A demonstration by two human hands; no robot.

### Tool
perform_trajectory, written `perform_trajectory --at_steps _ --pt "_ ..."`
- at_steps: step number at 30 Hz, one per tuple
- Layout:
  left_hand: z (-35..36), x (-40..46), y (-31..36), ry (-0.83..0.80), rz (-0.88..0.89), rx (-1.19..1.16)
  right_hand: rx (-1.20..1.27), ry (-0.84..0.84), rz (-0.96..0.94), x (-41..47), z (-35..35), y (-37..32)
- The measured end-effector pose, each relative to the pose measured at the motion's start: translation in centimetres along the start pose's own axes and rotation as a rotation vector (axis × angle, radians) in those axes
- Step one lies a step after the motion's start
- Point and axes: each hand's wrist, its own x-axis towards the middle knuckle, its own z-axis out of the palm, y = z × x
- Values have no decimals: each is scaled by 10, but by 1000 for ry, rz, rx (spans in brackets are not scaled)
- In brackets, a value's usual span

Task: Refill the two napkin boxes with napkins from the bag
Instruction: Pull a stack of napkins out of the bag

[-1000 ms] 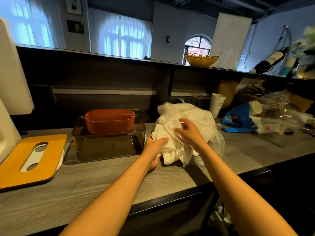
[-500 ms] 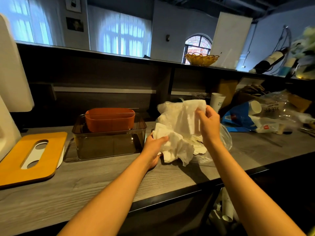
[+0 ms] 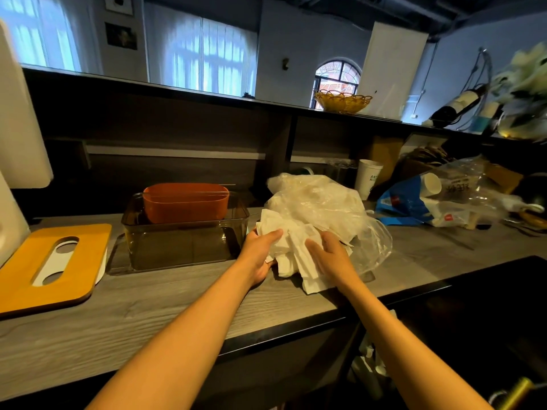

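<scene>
A smoky transparent plastic box (image 3: 183, 244) stands open on the grey wood-grain counter (image 3: 165, 306), and a terracotta-orange oval tub (image 3: 186, 202) sits inside it, rim above the box's walls. What the tub holds cannot be seen from this angle. At nine o'clock from the box lies a yellow wooden lid with an oval slot (image 3: 51, 264), resting on a white base.

At three o'clock from the box, a crumpled clear plastic bag (image 3: 322, 208) slumps on the counter, its mouth spilling a loose bundle of white paper napkins (image 3: 296, 253) toward the counter's front edge. The left hand (image 3: 260, 255) cups the bundle's near left side, thumb curled over the top of the napkins. The right hand (image 3: 331, 258) lies on the bundle's right side, fingers bent over the paper and gripping it.

Toward two o'clock stand a white paper cup (image 3: 367, 177) and a blue-and-clear plastic pack of cups (image 3: 429, 202) lying on its side. A dark ledge runs behind the counter, carrying a yellow woven basket (image 3: 342, 101) and a tilted wine bottle (image 3: 455, 106). Curtained windows glow blue beyond.
</scene>
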Motion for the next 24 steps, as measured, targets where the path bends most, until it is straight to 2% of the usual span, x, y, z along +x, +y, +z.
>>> perform_trajectory --at_steps 2,5,9,13,17,19,24 --pt "0 -1 0 -9 4 4 -53 38 -51 -2 2 3" --pt "-1 -3 0 -41 11 7 51 155 -88 -3 1 5" --pt "0 -4 2 -36 18 -52 136 208 -26 -5 -1 4" --pt "1 -5 1 -21 32 -97 192 330 6 -5 -3 10" --pt "2 -5 0 -27 28 -115 259 357 12 -5 -7 10" --pt "3 -7 0 -46 7 -88 259 319 36 -6 -7 8" --pt "5 -11 -2 -81 2 4 67 76 -2 -6 1 8"
